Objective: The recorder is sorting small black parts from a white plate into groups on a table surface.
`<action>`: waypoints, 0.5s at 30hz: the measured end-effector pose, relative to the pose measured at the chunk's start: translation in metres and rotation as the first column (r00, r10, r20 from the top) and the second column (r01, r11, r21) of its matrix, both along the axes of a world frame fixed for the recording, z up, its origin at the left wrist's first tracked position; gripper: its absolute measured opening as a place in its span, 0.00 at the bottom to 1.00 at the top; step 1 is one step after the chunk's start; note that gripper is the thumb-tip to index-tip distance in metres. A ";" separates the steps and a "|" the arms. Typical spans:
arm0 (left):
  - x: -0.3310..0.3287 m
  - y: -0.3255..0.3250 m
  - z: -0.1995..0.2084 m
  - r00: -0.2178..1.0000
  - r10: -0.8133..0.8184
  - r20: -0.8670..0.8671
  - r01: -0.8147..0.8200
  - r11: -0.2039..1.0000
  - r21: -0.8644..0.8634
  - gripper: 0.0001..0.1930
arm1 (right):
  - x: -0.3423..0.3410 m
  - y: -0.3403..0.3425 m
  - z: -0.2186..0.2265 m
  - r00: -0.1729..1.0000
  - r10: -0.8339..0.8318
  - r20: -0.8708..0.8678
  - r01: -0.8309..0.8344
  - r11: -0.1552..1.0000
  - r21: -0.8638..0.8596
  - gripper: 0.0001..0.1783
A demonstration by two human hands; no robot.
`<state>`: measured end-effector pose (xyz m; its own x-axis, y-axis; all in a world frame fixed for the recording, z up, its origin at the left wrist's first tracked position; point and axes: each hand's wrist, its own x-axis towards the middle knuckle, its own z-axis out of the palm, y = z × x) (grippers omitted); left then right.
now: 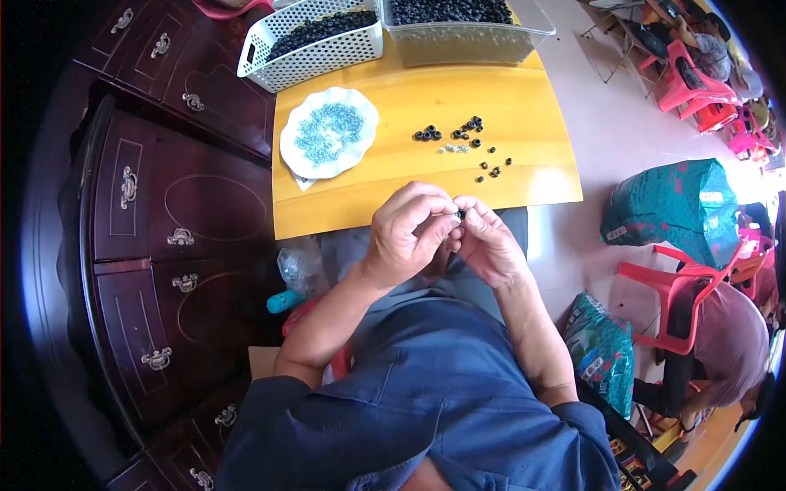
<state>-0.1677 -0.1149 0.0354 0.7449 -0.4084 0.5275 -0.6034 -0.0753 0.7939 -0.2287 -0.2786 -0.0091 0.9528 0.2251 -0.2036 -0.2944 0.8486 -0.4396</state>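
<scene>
Left hand [407, 237], right hand [493, 250] met at yellow table's [344, 196] near edge, both pinching small black piece [460, 215]; its direction, long axis couldn't be told; white plate [289, 144] sat far left

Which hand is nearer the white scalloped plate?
Left. In view, the left hand is below and right of the plate; the right hand sits farther right.

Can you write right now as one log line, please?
left hand: holding small black part | right hand: on same part | yellow table: loose black pieces, white plate of pale bits
</scene>
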 end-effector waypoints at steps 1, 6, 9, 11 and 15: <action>0.000 -0.001 0.000 1.000 -0.001 -0.001 0.001 1.000 0.003 0.06 | -0.001 0.001 0.003 1.000 0.001 0.003 -0.001 1.000 0.004 0.14; 0.000 -0.003 0.002 0.996 0.016 0.093 -0.022 0.998 0.066 0.08 | -0.003 0.002 0.003 1.000 0.003 0.011 -0.002 1.000 -0.024 0.12; 0.001 -0.002 0.003 0.990 -0.001 0.142 -0.018 0.991 0.134 0.08 | -0.005 0.003 0.002 1.000 -0.029 -0.002 0.029 0.998 -0.061 0.11; 0.002 -0.001 0.002 0.990 -0.011 0.141 -0.013 0.986 0.167 0.08 | -0.007 0.004 0.006 0.997 -0.078 0.006 0.079 0.990 -0.121 0.11; 0.001 -0.003 0.004 0.997 -0.061 0.042 0.051 0.975 0.219 0.09 | -0.011 0.002 -0.003 0.993 -0.117 -0.019 0.111 0.977 -0.180 0.11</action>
